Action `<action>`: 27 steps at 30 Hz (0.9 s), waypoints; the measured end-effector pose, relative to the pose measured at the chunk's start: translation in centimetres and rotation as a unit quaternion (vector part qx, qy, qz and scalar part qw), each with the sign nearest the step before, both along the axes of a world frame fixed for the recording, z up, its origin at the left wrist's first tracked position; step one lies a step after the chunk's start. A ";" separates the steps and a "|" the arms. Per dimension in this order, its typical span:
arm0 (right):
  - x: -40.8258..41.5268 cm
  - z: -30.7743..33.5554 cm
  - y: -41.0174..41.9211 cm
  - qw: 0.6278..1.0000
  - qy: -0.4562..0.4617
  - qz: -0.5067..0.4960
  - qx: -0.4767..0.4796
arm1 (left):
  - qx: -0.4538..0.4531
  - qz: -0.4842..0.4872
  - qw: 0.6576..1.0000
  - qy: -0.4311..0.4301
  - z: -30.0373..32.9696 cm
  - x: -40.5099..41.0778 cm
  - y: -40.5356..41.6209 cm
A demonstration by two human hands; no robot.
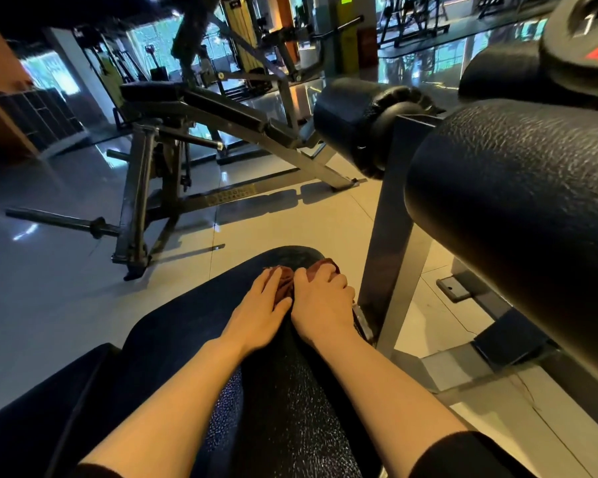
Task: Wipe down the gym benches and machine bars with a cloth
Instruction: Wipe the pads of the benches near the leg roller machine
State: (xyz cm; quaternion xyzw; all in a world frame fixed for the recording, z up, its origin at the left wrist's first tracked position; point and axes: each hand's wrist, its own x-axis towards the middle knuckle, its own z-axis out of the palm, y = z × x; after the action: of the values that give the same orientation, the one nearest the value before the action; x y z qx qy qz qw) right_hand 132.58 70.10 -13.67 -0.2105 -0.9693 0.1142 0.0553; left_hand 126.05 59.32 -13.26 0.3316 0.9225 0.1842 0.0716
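Pale glossy floor tiles (66,305) spread across a dim gym, reflecting window light, with dark weight machines standing further back. Nearest the camera runs a long black padded counter (194,326), its textured vinyl catching small glints, narrowing to a rounded end ahead. Both bare forearms reach forward along this pad. A reddish-brown cloth (285,282) lies bunched near the far end of the counter, mostly covered by the two hands. The left hand (259,312) lies palm down on the cloth's left part, its fingers (270,277) straight and close together, pressing flat, the thumb angled toward the other hand. The right hand (321,301) sits just beside it, touching at the thumbs, its fingers (335,281) curled over and gripping the cloth's right part so that a fold of fabric shows above the knuckles. A dark sleeve (463,457) covers the right upper arm at the lower edge. To the right, a grey steel upright (390,236) rises from the floor beside the counter and carries thick black roller pads (515,215), one large in the foreground and another (353,122) further off. Behind, across the tiles, stands an inclined bench machine (221,122) on a grey frame, with a bare loading bar (59,220) sticking out to the left.
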 end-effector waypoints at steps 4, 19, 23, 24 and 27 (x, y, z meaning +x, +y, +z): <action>-1.6 -0.1 0.6 1.000 -0.013 0.008 -0.002 | -0.001 0.017 1.000 -0.003 -0.3 -1.1 0.4; -5.7 0.2 2.6 0.997 -0.034 0.047 -0.053 | -0.038 0.045 0.998 -0.008 -1.3 -2.6 0.5; -4.4 0.3 2.2 0.999 -0.034 0.038 -0.001 | -0.056 0.065 0.996 -0.020 -1.1 -1.8 0.4; -4.1 0.3 2.1 0.999 -0.038 0.037 0.011 | -0.062 0.071 0.995 -0.025 -1.0 -1.6 0.3; -2.7 0.2 1.7 0.998 -0.044 0.032 0.026 | -0.079 0.076 0.994 -0.016 -0.6 -0.4 -0.2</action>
State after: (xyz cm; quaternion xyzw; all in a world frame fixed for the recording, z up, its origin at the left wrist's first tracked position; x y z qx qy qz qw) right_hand 129.88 71.77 -13.45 -0.1825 -0.9797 0.0814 0.0139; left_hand 125.67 59.17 -13.86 0.2507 0.9555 0.1205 0.0980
